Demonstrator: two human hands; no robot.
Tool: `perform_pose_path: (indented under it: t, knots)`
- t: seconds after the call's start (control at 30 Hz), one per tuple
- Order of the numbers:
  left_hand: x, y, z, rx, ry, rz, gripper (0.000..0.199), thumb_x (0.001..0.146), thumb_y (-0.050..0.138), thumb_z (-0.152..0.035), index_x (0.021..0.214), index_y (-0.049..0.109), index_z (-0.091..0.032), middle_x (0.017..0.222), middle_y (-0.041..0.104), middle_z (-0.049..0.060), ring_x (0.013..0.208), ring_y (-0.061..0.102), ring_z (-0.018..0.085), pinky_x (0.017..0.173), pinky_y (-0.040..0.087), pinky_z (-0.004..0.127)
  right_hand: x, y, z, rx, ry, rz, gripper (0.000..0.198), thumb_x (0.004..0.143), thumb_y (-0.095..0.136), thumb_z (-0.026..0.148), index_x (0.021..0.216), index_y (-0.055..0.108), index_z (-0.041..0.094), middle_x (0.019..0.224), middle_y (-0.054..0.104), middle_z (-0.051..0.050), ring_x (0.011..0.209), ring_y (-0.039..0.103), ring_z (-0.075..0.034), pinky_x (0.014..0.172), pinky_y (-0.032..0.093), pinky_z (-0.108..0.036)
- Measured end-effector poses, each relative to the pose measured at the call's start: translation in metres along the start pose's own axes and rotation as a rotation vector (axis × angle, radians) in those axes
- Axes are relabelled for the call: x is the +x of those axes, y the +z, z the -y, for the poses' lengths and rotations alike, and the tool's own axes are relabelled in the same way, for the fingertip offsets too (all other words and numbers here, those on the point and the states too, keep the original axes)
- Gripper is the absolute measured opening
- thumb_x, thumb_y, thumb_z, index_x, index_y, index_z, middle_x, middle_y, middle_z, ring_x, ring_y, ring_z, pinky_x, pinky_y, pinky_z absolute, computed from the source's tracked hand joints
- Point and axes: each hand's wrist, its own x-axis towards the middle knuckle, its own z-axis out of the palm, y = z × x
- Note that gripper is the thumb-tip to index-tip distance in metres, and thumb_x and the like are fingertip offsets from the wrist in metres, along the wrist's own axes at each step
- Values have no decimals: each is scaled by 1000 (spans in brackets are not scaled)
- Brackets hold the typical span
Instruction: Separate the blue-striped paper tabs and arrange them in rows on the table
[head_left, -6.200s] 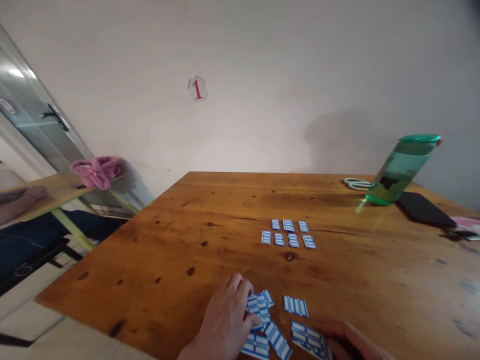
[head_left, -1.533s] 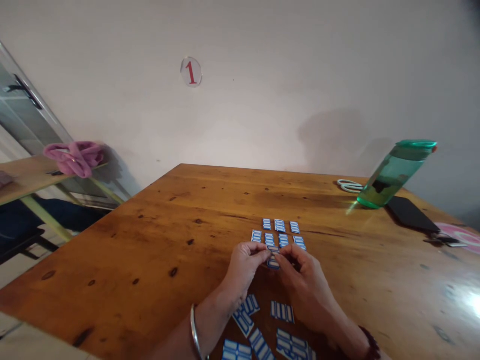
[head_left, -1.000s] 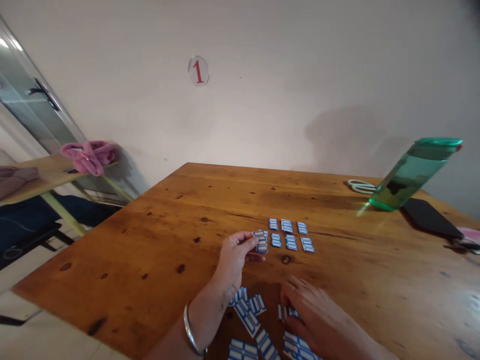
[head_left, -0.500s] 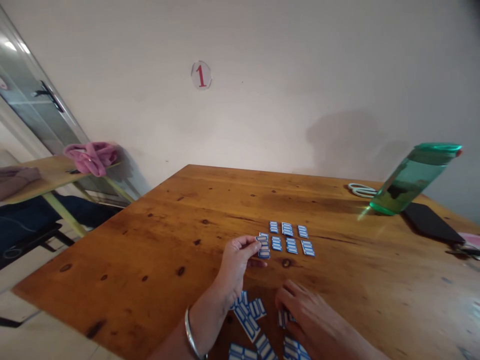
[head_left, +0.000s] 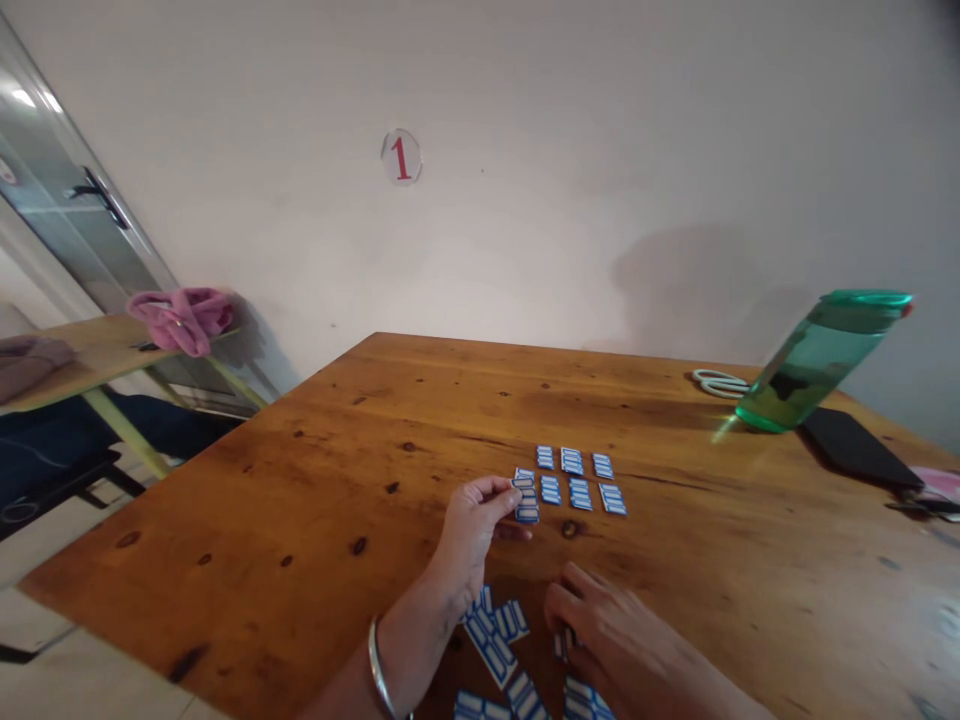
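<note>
My left hand (head_left: 476,510) pinches a small piece of blue-bordered white label stickers (head_left: 527,500) between thumb and fingers, just above the table. Behind it shows part of another label piece. To its right, similar label pieces (head_left: 580,493) lie in two short rows. My right hand (head_left: 596,615) is lower on the table, its fingers curled over a label piece (head_left: 559,645) that is mostly hidden beneath them. Between and below my hands, loose label pieces (head_left: 491,645) lie scattered and overlapping, some cut off by the bottom edge. A silver bangle (head_left: 379,665) circles my left wrist.
A green water bottle (head_left: 821,360) stands at the right, beside a white coiled cable (head_left: 718,383) and a black flat device (head_left: 855,447). Past the wooden table's (head_left: 300,480) left edge, a pink cloth item (head_left: 184,318) rests on another table.
The fingers of my right hand have closed further over the label piece, so less of it shows. My left hand stays nearly in place with its piece. The view has shifted slightly.
</note>
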Motion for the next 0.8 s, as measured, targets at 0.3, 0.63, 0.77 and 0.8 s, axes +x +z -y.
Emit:
perform_pose_path:
  t: [0.3,0.63,0.77,0.8]
  knots:
    - [1,0,2,20,-8,-3,20,55,71,-27,61,60,-12,57,61,2,53,56,13,48,49,26,-3,1,-10,133,-61,-69,20,67,48,7,82,54,18,89,58,-5,76,53,-18,64,37,-27]
    - [0,0,3,39,-16,-1,22,54,72,-30,61,59,-13,58,60,1,53,55,13,47,47,24,-1,8,-22,267,-70,-195,13,61,47,7,65,51,18,72,57,1,64,47,-12,56,31,-22]
    - [-1,0,3,72,4,6,19,55,70,-28,60,60,-13,56,59,1,52,53,12,42,43,20,7,5,-24,592,26,-292,9,65,47,11,61,49,19,53,51,5,49,46,-10,46,31,-20]
    - [-1,1,3,92,11,9,18,55,69,-28,59,60,-13,54,58,0,50,52,11,39,40,18,9,4,-25,736,40,-316,7,67,48,16,61,48,19,51,50,6,45,47,-10,43,33,-20]
